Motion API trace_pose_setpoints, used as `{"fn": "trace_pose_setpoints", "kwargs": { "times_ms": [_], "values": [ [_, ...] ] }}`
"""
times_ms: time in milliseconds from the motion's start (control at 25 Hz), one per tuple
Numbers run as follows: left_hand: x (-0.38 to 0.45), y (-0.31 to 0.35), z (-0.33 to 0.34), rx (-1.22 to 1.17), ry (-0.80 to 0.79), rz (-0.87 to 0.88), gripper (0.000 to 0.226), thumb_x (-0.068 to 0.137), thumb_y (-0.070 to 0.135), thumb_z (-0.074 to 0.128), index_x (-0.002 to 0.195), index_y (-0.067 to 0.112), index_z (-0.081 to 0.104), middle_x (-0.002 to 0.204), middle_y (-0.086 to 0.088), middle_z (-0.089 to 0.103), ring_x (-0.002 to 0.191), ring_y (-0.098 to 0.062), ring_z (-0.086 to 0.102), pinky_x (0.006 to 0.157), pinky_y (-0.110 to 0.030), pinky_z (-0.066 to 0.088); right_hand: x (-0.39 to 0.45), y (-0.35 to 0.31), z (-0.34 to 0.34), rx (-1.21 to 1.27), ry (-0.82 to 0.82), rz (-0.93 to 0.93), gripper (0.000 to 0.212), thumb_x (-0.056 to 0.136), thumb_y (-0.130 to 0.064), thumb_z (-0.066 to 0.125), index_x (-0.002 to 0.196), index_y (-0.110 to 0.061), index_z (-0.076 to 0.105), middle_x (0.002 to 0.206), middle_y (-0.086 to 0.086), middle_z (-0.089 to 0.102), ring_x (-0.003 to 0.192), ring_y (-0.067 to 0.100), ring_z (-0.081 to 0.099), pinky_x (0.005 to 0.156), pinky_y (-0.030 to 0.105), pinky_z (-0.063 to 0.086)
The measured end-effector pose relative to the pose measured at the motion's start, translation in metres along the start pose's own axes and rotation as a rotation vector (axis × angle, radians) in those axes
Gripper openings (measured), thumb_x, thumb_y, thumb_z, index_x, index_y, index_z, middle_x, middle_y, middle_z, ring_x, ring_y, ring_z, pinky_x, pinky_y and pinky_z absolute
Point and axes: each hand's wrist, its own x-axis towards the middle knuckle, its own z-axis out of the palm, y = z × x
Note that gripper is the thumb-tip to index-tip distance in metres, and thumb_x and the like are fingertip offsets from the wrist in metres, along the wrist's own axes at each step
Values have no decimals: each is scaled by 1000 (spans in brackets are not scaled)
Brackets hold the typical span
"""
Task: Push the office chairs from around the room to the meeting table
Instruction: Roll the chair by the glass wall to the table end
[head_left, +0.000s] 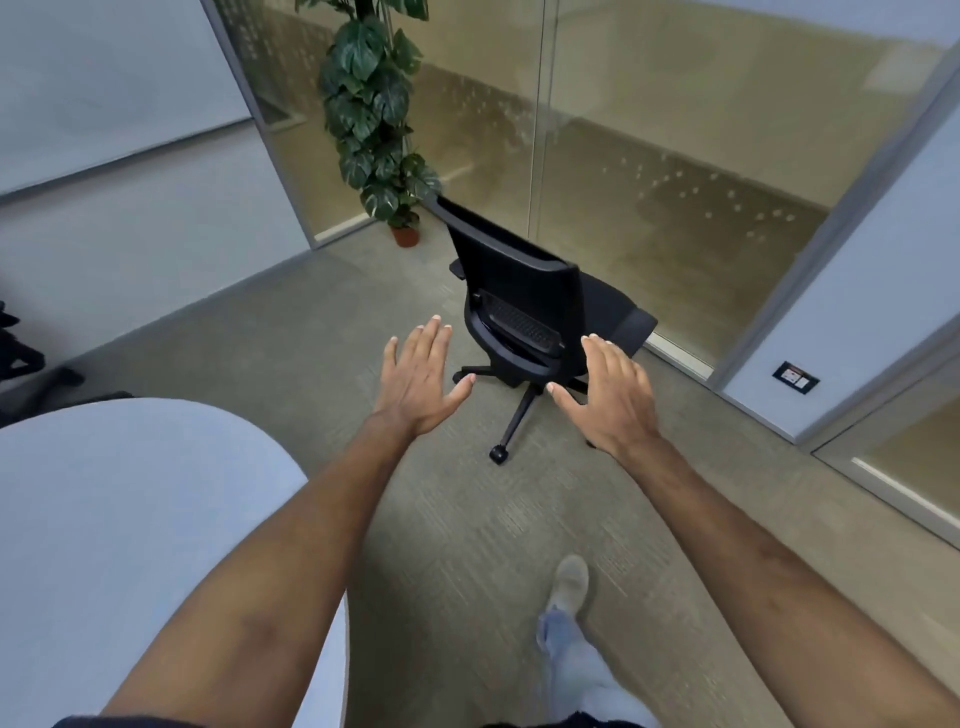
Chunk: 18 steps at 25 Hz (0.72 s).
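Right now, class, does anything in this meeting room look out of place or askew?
Yes. One black office chair stands alone by the glass wall, near the potted plant, well away from the white meeting table. Both hands, left hand and right hand, are open and not touching it. Nothing looks spilled or damaged.

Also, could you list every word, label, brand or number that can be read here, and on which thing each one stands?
No text here can be read.
Wall socket plate: it carries a small red and white label, too small and blurred to read.
Black office chair: no brand or label shows.
Glass partition: only a pattern of pale dots, no letters.
Plant pot: no marking.
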Motion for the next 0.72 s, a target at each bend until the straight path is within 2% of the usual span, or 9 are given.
{"fn": "trace_pose_setpoints", "kwargs": {
  "times_ms": [400, 720],
  "values": [
    [208, 12, 47, -14, -53, -98, 88, 102, 72, 31, 168, 16, 16, 176, -8, 11, 161, -27, 14, 130, -57, 7, 227, 51, 44, 26, -100, -88, 90, 99, -70, 55, 165, -13, 33, 171, 8, 37, 158, 27, 34, 127, 51, 30],
    [296, -6, 60, -9, -98, -103, 86, 103, 70, 32, 168, 15, 17, 176, -9, 14, 160, -28, 16, 129, -57, 10, 313, 32, 79, 85, -242, -56, 96, 95, -75, 56, 166, -14, 29, 172, 7, 34, 159, 26, 32, 128, 52, 28]
  ]
}}
